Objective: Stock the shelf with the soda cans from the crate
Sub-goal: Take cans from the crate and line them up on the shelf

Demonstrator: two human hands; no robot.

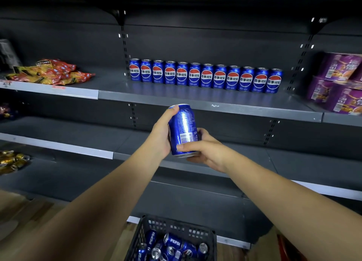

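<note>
- The black crate (141, 232) on the floor is cut off by the bottom of the view; only its far rim and part of its inside show.
- Loose cans (175, 241) lie on their sides in the crate, jumbled. I cannot count them.
- My left hand (160, 135) hides its own fingers behind the can it holds. Only the thumb and the back of the hand show.
- The blue soda can (183, 129) has its logo turned away from me. I see small print and a barcode, too fine to read.
- Purple boxes (337, 84) at the right end of the shelf (195, 102) run out of view.
- Red and yellow snack bags (56, 72) lie at the shelf's left end. Gold wrapped things (11, 160) on a lower shelf at the left edge are too blurred to identify.
- I hold the blue soda can in the air, upright and tilted slightly, in front of the shelf's front edge and a little below it.
- My left hand grips its left side, thumb up at the top rim.
- My right hand (207, 151) grips its lower end, thumb across the front, fingers curled round the right side.
- A row of cans (205, 75), twelve of them, stands upright along the back edge of the shelf, side by side, logos facing out.
</note>
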